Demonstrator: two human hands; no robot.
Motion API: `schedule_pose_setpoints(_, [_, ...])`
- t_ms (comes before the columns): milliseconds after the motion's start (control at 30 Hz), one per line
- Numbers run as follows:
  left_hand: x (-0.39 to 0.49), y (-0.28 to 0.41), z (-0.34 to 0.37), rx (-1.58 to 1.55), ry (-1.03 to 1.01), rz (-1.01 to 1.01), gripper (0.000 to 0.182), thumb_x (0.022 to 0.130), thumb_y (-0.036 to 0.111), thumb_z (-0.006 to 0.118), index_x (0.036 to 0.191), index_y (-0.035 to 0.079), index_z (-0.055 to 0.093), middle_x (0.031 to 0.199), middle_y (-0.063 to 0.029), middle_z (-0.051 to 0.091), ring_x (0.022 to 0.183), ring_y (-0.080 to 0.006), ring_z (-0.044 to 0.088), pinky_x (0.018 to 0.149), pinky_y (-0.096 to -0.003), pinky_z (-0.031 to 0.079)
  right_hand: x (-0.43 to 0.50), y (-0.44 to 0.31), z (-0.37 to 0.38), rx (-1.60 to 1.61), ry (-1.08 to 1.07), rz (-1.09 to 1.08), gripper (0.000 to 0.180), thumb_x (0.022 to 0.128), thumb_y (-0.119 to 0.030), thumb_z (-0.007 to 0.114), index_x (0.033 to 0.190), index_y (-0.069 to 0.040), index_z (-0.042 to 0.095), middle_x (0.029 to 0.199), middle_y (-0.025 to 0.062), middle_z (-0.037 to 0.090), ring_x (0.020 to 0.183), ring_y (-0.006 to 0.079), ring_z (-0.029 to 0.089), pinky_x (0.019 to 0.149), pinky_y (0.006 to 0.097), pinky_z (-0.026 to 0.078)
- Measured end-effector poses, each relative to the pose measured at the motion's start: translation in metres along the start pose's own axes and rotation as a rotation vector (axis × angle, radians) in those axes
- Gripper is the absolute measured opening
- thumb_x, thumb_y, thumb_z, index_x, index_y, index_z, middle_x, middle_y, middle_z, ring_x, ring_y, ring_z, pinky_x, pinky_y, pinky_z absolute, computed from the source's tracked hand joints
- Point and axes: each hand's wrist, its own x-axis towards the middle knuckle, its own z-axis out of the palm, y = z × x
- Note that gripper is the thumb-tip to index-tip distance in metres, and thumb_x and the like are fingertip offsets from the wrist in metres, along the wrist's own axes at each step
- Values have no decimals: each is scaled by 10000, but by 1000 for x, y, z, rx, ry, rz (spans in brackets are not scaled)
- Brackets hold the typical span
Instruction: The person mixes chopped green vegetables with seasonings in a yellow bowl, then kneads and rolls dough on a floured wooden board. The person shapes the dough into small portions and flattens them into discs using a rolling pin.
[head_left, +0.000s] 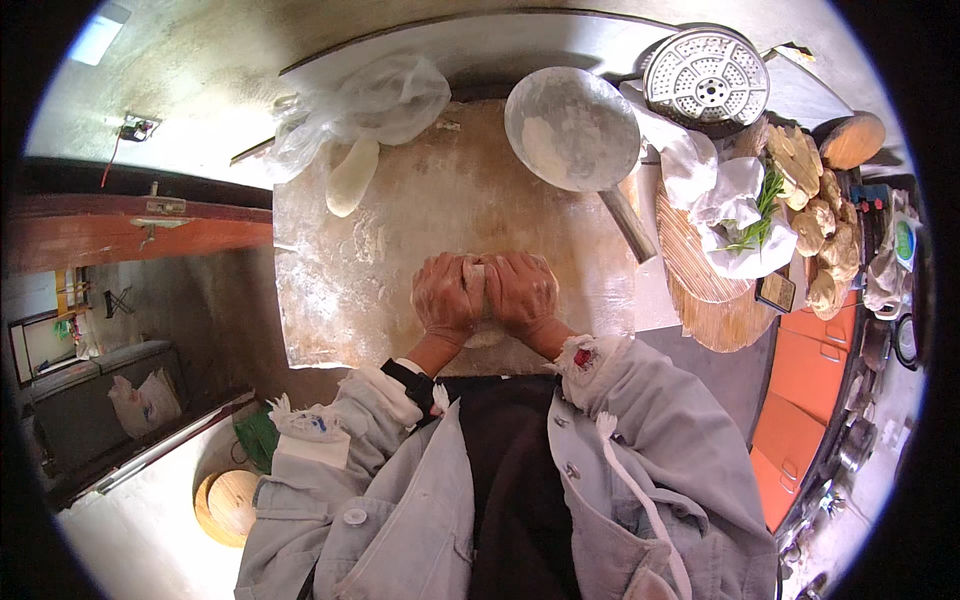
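My left hand (448, 296) and my right hand (521, 295) are side by side, with fingers curled down and thumbs close together. Beneath them is a lump of pale dough (481, 337); a little shows below the wrists, and the rest is mostly hidden by the hands. It lies near the front edge of a flour-dusted wooden board (420, 195). A longer pale dough piece (354, 178) rests at the board's back left, by a clear plastic bag (397, 101). To the back right is a metal pan (572, 129) with a tubular handle and whitish powder inside.
A perforated steamer plate (707, 75) leans at the back right. Right of the board, reed mats (720, 322) hold a white plastic bag (757, 255) with green stalks (763, 210). A phone (775, 292) lies beside several tan lumps (836, 255). Orange cabinets (810, 367) stand right.
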Motion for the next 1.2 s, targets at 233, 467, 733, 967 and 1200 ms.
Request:
schedule_pose_setpoints(233, [47, -10, 13, 76, -112, -91, 262, 926, 256, 535, 874, 31, 661, 919, -162, 660, 899, -373, 588, 812, -482, 472, 36, 16, 18, -98, 9, 15, 162, 899, -189, 572, 803, -69, 625, 822, 140, 606, 828, 349, 601, 742, 456, 475])
schedule_pose_setpoints(467, [63, -16, 21, 55, -127, -130, 308, 956, 290, 513, 875, 36, 665, 926, -178, 679, 938, -395, 616, 828, -480, 501, 45, 30, 31, -139, -44, 88, 141, 893, -190, 574, 850, -67, 628, 855, 146, 646, 811, 354, 656, 684, 483, 534])
schedule_pose_setpoints(733, [37, 11, -10, -15, -121, -187, 331, 965, 313, 496, 938, 59, 706, 949, -174, 684, 988, -375, 619, 891, -489, 474, 28, 12, 0, 44, -86, 225, 190, 967, -235, 529, 977, -79, 637, 887, 154, 621, 788, 372, 627, 671, 524, 487])
schedule_pose_setpoints(967, [-63, 53, -23, 234, 139, 13, 236, 921, 260, 567, 864, 74, 701, 945, -75, 685, 929, -309, 597, 858, -463, 421, -63, -34, -38, -146, -10, -26, 201, 926, -230, 550, 1037, -85, 635, 929, 107, 624, 881, 317, 598, 794, 478, 440])
schedule_pose_setpoints(1200, [-93, 50, -7, 165, 229, 83, 296, 917, 250, 512, 1072, 96, 712, 1132, -89, 669, 1111, -302, 580, 1091, -506, 318, -83, -34, -33, 62, 162, -41, 284, 940, -201, 525, 1134, -28, 638, 1117, 156, 613, 994, 356, 569, 889, 472, 429])
